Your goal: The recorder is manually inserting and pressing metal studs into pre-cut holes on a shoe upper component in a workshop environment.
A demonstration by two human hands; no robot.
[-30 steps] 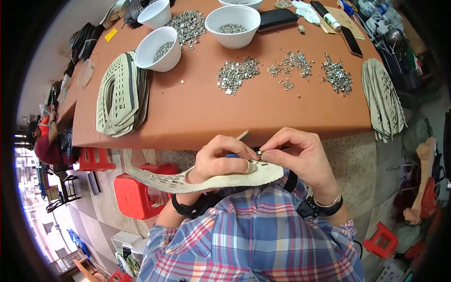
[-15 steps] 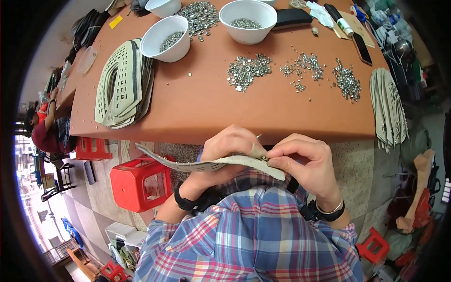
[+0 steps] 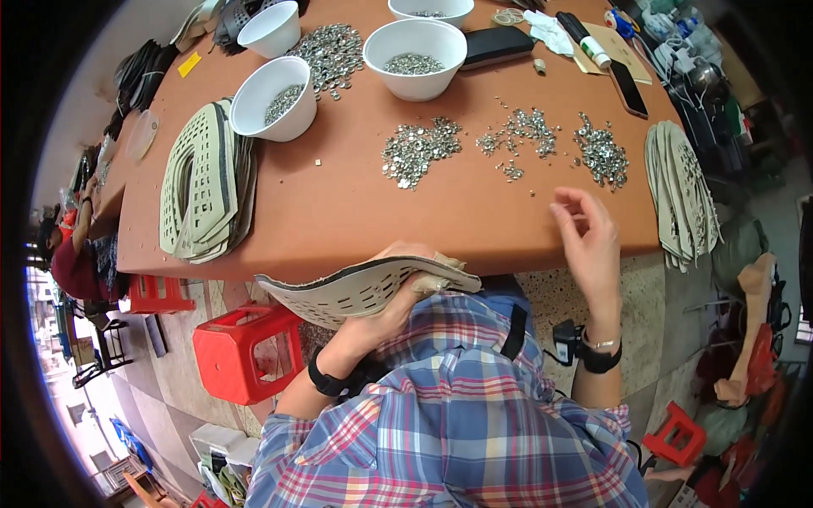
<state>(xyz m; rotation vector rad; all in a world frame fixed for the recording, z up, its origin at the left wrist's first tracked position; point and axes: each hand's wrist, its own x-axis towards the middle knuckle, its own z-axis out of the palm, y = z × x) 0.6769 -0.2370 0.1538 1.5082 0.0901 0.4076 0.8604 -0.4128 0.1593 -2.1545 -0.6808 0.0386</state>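
Note:
My left hand (image 3: 408, 296) is closed on a curved, pale grey panel (image 3: 334, 298) with rows of small slots, held up at the table's near edge. The panel's dark-lined upper edge bends to the left of the hand, and its narrow end sticks out to the right. Off to the right, my right hand (image 3: 589, 227) hovers over the table's front part, apart from the panel. Its fingers are loosely curled, with thumb and forefinger a little apart and nothing visible between them. Beyond it lie piles of small shiny metal studs (image 3: 525, 131), (image 3: 601, 152).
Another stud pile (image 3: 419, 152) lies mid-table, with white bowls (image 3: 288, 123) of studs behind. Similar slotted panels are stacked at left (image 3: 199, 190) and right (image 3: 682, 195). A phone (image 3: 628, 89) and black case (image 3: 500, 49) lie farther back. A red stool (image 3: 224, 364) stands below left.
My right hand has left the panel's end and moved right and up over the table. The panel in my left hand has tilted, showing more of its slotted face. The view has shifted slightly.

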